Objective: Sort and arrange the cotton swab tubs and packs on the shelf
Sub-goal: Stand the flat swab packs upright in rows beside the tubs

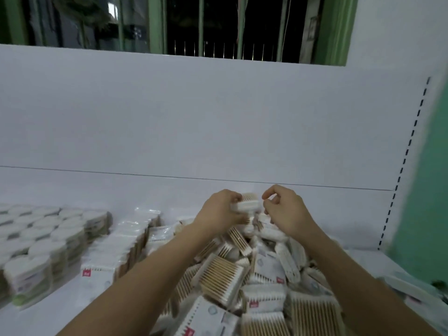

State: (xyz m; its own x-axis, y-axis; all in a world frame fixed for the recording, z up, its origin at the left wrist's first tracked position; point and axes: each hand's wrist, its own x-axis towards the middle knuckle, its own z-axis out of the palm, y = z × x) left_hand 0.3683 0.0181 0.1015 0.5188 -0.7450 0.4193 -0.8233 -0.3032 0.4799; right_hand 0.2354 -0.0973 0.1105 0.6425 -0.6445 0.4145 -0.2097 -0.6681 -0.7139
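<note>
A: Where are our hands?

B: Both reach forward over the far top of a loose heap of swab packs (232, 282) on the white shelf (194, 204). Our left hand (221, 209) grips a pack (247, 202), thumb under, fingers curled over its top. Our right hand (282, 209) is just beside it, fingers bent; its fingertips (266, 198) seem to pinch the pack's right end, though we cannot tell for sure through the blur.

A: Why hold it up like that?

B: We judge we are lifting one pack clear of the pile and squaring it between both hands, so it can join a tidy row.

A: Are there tidy rows?

B: Yes. To our left, flat packs (116, 248) stand in neat stacks, and further left round tubs (36, 241) sit close together in ordered rows. The heap in front of us is unsorted, packs tilted every way, wooden sticks showing through clear wrap.

A: And our arms?

B: Both forearms stretch out from the lower edge, bare, angling inward so the hands nearly meet. The wrists are raised slightly above the pile. Behind is the shelf's white back panel (218, 117), with a barred window (206, 25) above.
</note>
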